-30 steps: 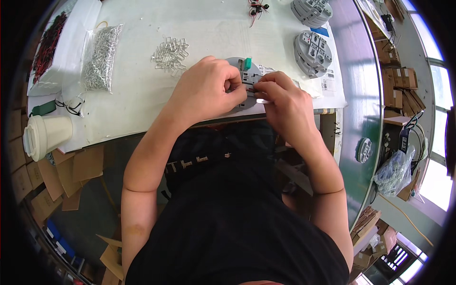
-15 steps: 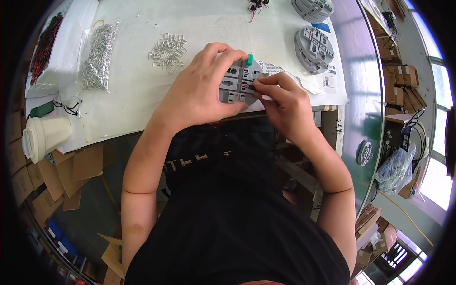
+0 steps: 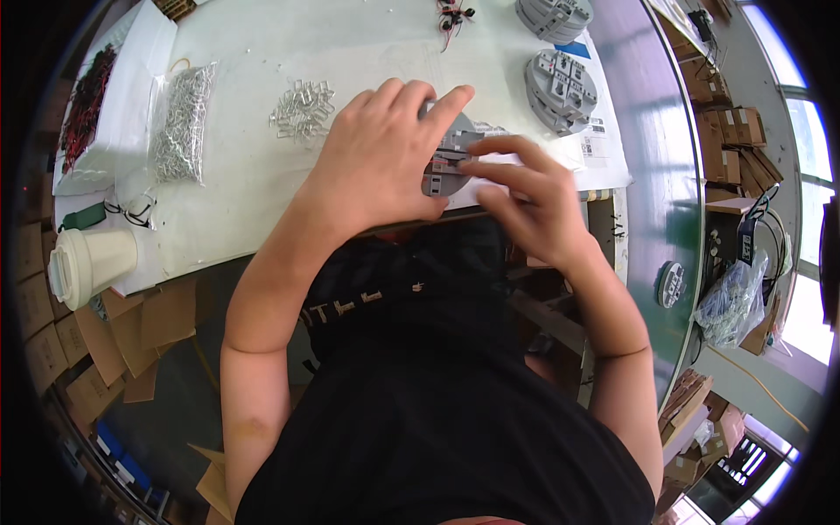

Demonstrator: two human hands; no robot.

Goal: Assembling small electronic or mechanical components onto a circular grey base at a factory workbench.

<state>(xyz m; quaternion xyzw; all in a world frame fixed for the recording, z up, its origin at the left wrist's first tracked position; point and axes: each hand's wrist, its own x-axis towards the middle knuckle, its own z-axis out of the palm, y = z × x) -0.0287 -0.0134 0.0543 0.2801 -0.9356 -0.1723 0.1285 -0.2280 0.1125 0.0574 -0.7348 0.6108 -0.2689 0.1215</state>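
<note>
My left hand (image 3: 363, 162) is wrapped around a grey round plastic disc (image 3: 448, 179) at the table's front edge. Its thumb lies along the near rim and its fingers reach across the far side, hiding much of the disc. Small slots, raised blocks and a bit of red show on the disc's face. Over the disc's right side is my right hand (image 3: 534, 192), slightly blurred, with thumb and fingers apart and nothing seen between them. Its fingertips are at the disc's face; whether they touch it I cannot tell.
Bent metal clips (image 3: 302, 109) lie loose beyond my left hand, beside a clear bag of clips (image 3: 182, 122). Stacked grey discs (image 3: 562, 92) stand at the right. A white box (image 3: 122, 83) holds red and black wires. A cream lidded bin (image 3: 92, 262) is at the left edge.
My right hand's fingers have spread from a pinch on the disc. The green piece by my left index fingertip no longer shows. The whole view has shifted slightly.
</note>
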